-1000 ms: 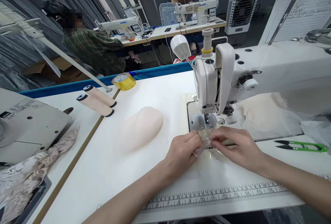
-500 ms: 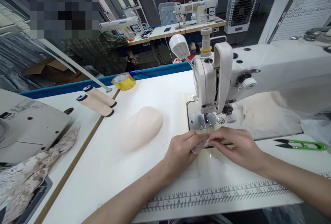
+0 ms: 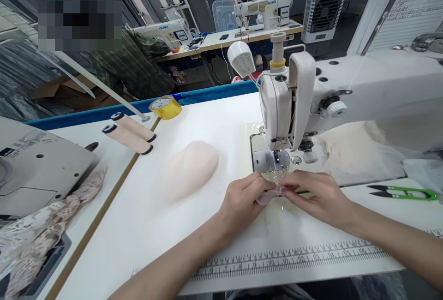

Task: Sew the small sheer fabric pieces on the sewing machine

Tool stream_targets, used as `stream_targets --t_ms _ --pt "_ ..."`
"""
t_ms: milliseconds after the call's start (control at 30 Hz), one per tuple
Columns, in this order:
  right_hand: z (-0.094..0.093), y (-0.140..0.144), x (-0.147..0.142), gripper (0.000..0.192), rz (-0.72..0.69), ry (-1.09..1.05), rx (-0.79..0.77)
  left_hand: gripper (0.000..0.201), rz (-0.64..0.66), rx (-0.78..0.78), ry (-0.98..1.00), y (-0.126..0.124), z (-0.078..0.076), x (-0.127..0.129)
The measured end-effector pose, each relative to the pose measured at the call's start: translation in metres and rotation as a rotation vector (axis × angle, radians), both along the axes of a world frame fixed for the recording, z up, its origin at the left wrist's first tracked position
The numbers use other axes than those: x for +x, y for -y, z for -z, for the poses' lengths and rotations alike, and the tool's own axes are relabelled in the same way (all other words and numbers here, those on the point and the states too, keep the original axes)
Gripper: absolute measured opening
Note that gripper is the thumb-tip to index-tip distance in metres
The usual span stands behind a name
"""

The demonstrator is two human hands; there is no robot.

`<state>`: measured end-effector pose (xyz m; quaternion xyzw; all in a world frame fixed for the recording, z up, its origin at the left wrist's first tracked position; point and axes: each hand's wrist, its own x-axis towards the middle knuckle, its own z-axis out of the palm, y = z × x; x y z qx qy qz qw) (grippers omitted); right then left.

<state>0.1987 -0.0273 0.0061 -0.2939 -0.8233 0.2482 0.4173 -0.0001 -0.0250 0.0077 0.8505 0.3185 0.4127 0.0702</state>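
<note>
Just in front of the steel presser foot [image 3: 277, 157] of a white industrial sewing machine [image 3: 377, 85], a small, sheer whitish strip of soft fabric [image 3: 268, 196] hangs between two bare hands. The left hand [image 3: 242, 198] is curled with its fingertips closed on the strip, which bulges below them; the right hand [image 3: 316, 194] pinches its other end between thumb and forefinger. As far as can be judged, the work is at a handling stage: the strip is gathered up in the fingers, short of the needle, and whether it carries any stitching is too small to tell. A pale beige, rounded moulded cup [image 3: 195, 168] lies apart on the white surface [image 3: 214, 120], left of the hands, and green-handled thread snips [image 3: 408, 193] lie to the right, untouched. Compared with half a second ago, the left forefinger, then stretched along to the right fingertips, is drawn back a little, so more of the strip shows between the hands; the cup and the snips stay where they were on the surface.
</note>
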Motion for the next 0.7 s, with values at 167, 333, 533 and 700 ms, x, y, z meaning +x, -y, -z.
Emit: stream_targets --t_ms 167,333,533,700 --pt "0.003 0.001 0.005 0.021 0.04 0.024 0.25 0.006 -0.044 0.082 -0.026 0.003 -0.003 0.002" --pt "0.004 0.001 0.017 0.031 0.02 0.195 0.525 0.022 -0.03 0.114 -0.023 0.005 -0.001 0.003" --pt "-0.004 0.002 0.024 0.033 -0.075 0.285 0.66 0.009 0.06 0.042 0.029 0.01 -0.001 0.002" --pt "-0.009 0.008 0.023 0.023 -0.074 0.221 0.467 0.004 0.111 -0.482 0.096 0.019 -0.022 0.005"
